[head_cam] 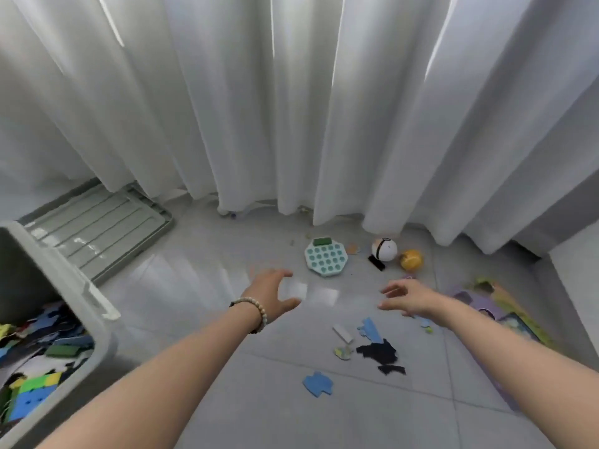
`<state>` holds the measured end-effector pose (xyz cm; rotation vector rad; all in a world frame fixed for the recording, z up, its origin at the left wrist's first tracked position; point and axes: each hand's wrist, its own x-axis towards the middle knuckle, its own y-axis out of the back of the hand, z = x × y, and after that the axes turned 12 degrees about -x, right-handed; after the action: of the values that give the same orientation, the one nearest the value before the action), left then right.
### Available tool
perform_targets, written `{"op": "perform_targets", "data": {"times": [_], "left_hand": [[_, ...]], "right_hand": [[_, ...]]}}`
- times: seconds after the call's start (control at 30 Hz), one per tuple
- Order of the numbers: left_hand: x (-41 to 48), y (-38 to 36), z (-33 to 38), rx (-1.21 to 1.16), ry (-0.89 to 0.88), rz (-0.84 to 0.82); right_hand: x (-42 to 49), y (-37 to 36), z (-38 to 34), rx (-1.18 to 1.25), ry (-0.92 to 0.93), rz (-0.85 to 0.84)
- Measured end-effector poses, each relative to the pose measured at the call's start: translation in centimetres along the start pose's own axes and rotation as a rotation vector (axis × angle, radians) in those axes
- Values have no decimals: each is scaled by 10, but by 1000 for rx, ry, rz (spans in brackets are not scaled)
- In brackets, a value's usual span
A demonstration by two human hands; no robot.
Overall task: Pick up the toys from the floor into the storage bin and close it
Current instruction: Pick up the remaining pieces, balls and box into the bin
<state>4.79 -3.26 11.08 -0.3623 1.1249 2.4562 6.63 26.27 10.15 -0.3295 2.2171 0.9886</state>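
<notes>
Fingers spread and empty, the left hand and right hand would best grasp the teal popper toy just ahead.

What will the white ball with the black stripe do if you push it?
The white ball looks round and smooth, so it would probably roll on the shiny floor. It may bump the yellow ball beside it. Likely hard, not floppy.

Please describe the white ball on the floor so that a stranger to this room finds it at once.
Look along the foot of the white curtain, right of centre. There the white ball lies between a teal bubble toy and a yellow ball. Only it carries a black band.
</notes>
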Motion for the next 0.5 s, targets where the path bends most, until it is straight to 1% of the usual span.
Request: {"op": "perform_targets", "data": {"times": [0.07, 0.13, 0.3, 0.4, 0.5], "left_hand": [[19, -35, 0, 63, 15, -91], [36, -68, -1, 107, 6, -151], [61, -135, -7, 243, -59, -316], [68, -161, -9, 280, -103, -358], [75, -175, -13, 258, -108, -344]], "right_hand": [[10, -7, 40, -39, -74, -26], [18, -20, 69, -44, -119, -4], [43, -58, 108, -51, -138, 9], [56, -81, 117, -81, -115, 38], [66, -99, 119, -91, -77, 158]]}}
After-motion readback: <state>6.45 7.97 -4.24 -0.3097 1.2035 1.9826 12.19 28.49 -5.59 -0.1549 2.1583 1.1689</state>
